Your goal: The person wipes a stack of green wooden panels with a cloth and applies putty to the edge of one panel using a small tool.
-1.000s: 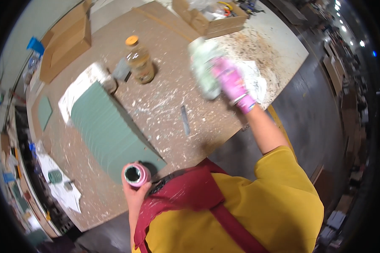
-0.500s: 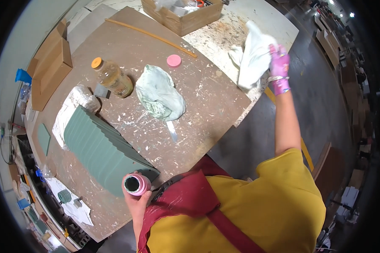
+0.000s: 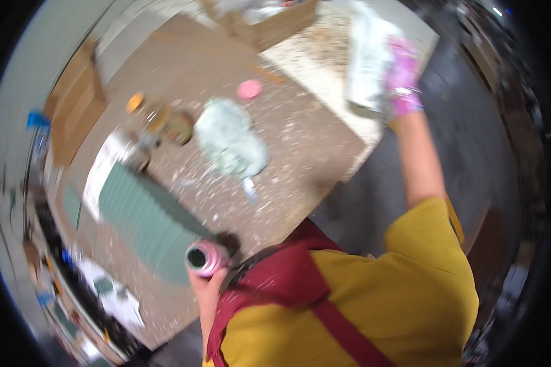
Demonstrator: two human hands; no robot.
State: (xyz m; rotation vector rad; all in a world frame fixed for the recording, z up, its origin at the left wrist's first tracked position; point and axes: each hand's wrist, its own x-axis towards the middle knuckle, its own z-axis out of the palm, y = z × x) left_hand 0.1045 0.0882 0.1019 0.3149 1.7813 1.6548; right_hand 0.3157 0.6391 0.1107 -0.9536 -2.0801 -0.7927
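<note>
My left hand (image 3: 207, 292) grips a small pink open jar (image 3: 203, 257) held close to my chest, above the near edge of the paint-spattered brown table (image 3: 300, 153). My right hand (image 3: 403, 82), in a pink glove, is stretched out to the far right corner and holds a crumpled white cloth (image 3: 368, 58). A pale green rag (image 3: 229, 137) lies mid-table with a pink lid (image 3: 249, 89) beyond it. A green ribbed panel (image 3: 150, 220) lies just ahead of the jar.
A glass jar (image 3: 176, 124) with an orange lid (image 3: 135, 101) beside it stands at the left. Cardboard boxes (image 3: 73, 110) sit at the left and at the far edge (image 3: 269, 24). A small blade-like tool (image 3: 249, 188) lies near the rag. A cluttered shelf (image 3: 73, 293) runs along the lower left.
The view has swung and blurred. My right hand has carried the white cloth further out over the table's far right corner. The left hand keeps the pink jar in place.
</note>
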